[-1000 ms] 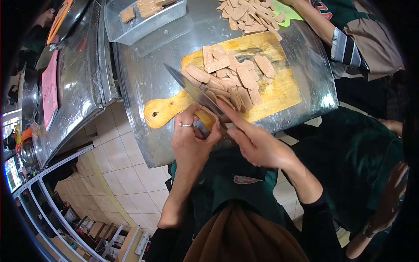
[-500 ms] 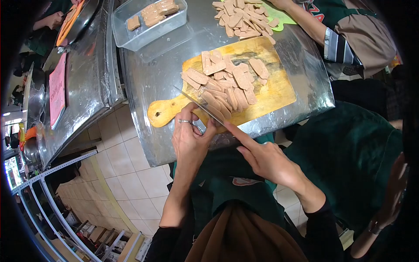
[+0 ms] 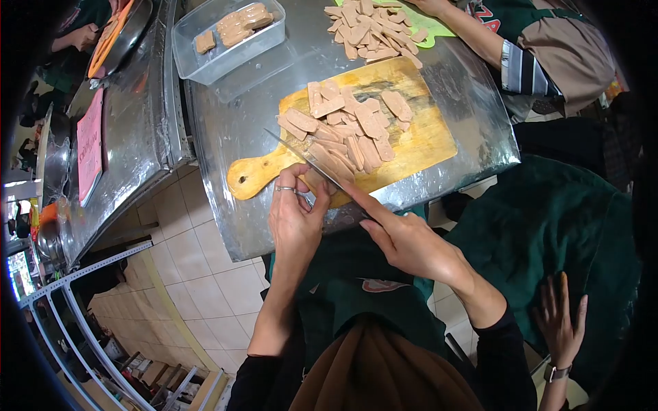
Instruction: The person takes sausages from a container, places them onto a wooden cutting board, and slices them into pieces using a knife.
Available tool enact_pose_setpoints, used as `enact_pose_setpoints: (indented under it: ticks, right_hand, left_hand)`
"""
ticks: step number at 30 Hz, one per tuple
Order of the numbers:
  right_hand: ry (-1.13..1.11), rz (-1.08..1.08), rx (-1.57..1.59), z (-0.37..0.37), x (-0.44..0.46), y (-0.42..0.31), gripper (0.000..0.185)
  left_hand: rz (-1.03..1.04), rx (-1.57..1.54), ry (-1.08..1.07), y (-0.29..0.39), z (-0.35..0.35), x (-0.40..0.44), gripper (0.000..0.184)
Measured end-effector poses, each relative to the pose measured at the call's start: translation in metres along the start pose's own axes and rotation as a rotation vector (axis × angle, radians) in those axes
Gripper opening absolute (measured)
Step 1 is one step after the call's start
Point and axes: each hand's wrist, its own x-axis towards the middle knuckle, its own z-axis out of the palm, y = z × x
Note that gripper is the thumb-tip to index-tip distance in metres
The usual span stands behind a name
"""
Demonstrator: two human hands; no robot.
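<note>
My right hand (image 3: 419, 248) grips a knife (image 3: 296, 155), its index finger stretched along the blade; the handle is hidden in the palm. The blade slants over the front of a yellow wooden cutting board (image 3: 432, 140). Wearing a ring, my left hand (image 3: 295, 218) is curled with thumb and fingers around a pinkish-brown sausage-like piece (image 3: 314, 179) beside the blade, mostly covered by fingers and knife. Beyond the blade, flat oblong slices (image 3: 363, 122) of the same colour lie heaped and overlapping on the board.
A clear plastic tub (image 3: 205, 68) holding brown blocks (image 3: 240, 24) stands at the back left of the metal table (image 3: 226, 226). Another slice pile (image 3: 373, 31) lies by a green board (image 3: 439, 29), near a co-worker's arm (image 3: 473, 34). Another person's hand (image 3: 563, 322) is at lower right.
The view has shifted slightly, moving the table's contents a little left. Both my hands keep nearly the same pose at the blade. The other person's hand at right has moved down and left.
</note>
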Motion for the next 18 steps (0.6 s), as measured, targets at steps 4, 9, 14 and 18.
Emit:
enact_pose_setpoints:
  ticks: [4, 9, 14, 18]
  right_hand:
    - [0.051, -0.047, 0.042, 0.007, 0.022, 0.008, 0.063]
    - [0.148, -0.043, 0.003, -0.003, 0.020, 0.006, 0.058]
    - [-0.087, 0.154, 0.323, -0.034, 0.022, 0.003, 0.055]
    - [-0.202, 0.266, 0.582, -0.050, 0.018, 0.006, 0.055]
  left_hand:
    - [-0.021, -0.017, -0.022, -0.001, -0.002, 0.000, 0.034]
    - [-0.019, -0.091, -0.005, -0.003, -0.003, 0.000, 0.031]
    - [-0.045, -0.146, -0.027, -0.002, -0.008, -0.001, 0.031]
    - [-0.048, -0.277, -0.032, -0.006, -0.009, 0.002, 0.027]
